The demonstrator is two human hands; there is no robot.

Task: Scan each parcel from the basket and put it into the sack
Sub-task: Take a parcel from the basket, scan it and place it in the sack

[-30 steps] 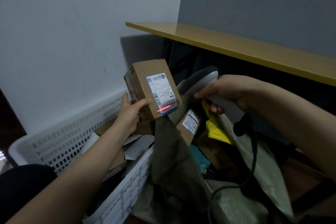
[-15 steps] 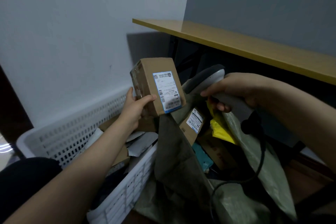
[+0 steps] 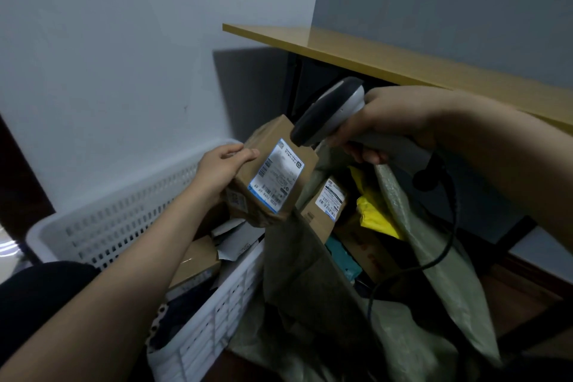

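My left hand (image 3: 221, 168) grips a brown cardboard parcel (image 3: 273, 178) with a white label, tilted over the near rim of the grey-green sack (image 3: 412, 220). My right hand (image 3: 387, 121) holds the grey barcode scanner (image 3: 330, 112) just above the parcel, its head pointing down-left. The sack holds another labelled box (image 3: 324, 211), a yellow bag (image 3: 372, 211) and a teal packet (image 3: 342, 257). The white slotted basket (image 3: 124, 220) at left holds more cardboard parcels (image 3: 198, 260) and envelopes.
A wooden shelf (image 3: 403, 62) runs overhead at the right, with dark space beneath. The scanner's black cable (image 3: 446, 232) loops down into the sack. White wall behind the basket. My dark-clothed knee (image 3: 40, 291) is at lower left.
The parcel has dropped from raised in front of the wall down toward the sack's mouth and tilted. The red scan line is gone. The scanner stayed roughly in place above it.
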